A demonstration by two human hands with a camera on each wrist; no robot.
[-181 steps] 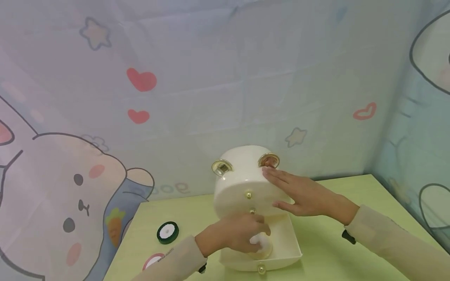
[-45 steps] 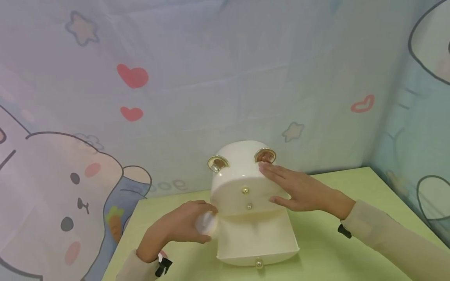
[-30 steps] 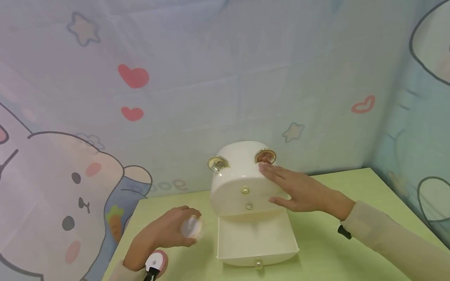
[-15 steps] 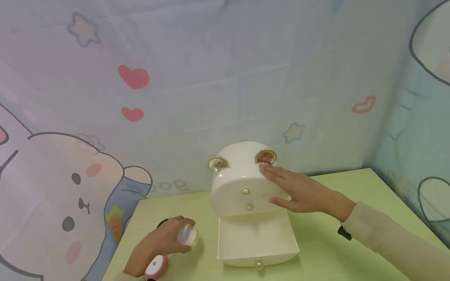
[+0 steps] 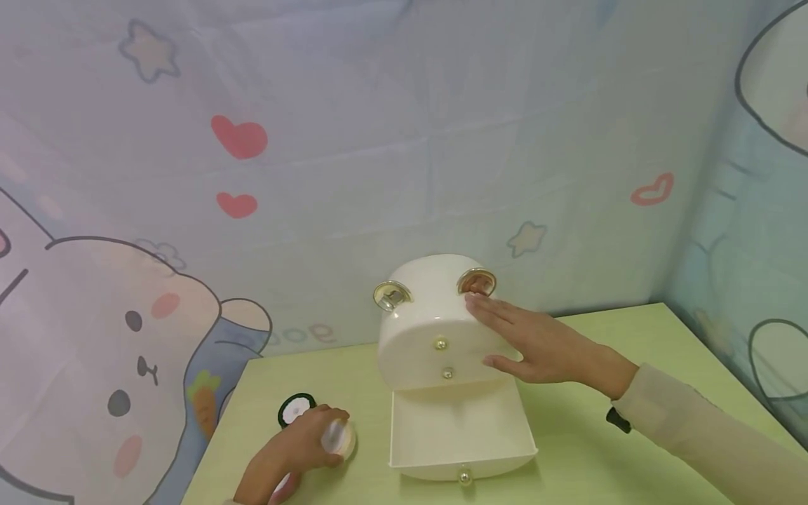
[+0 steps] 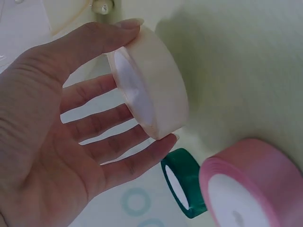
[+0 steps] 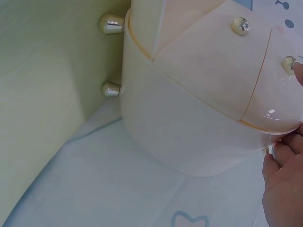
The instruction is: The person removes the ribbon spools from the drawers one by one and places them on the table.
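My left hand (image 5: 293, 443) grips a cream ribbon roll (image 5: 344, 440) on edge, low over the table at the left. In the left wrist view, its thumb and fingertips span the rim of the cream ribbon roll (image 6: 163, 87); whether the roll touches the table I cannot tell. A white rounded drawer box (image 5: 435, 301) with gold ear-like trims stands at the middle, its bottom drawer (image 5: 463, 429) pulled out and bare inside. My right hand (image 5: 546, 344) rests with straight fingers on the box's top right side, beside the right ear. The right wrist view shows part of that hand (image 7: 286, 182) at the box's edge.
A green ribbon roll (image 5: 295, 409) lies just behind the left hand. Partly hidden under that wrist is a pink ribbon roll (image 5: 287, 487), plainer in the left wrist view. Gold knobs stick out from the box front. A printed cloth (image 5: 353, 175) hangs behind the light green table (image 5: 606, 449).
My left hand has taken the cream ribbon roll out of the drawer, carried it left and lowered it near the other rolls. The right hand has stayed on the box.
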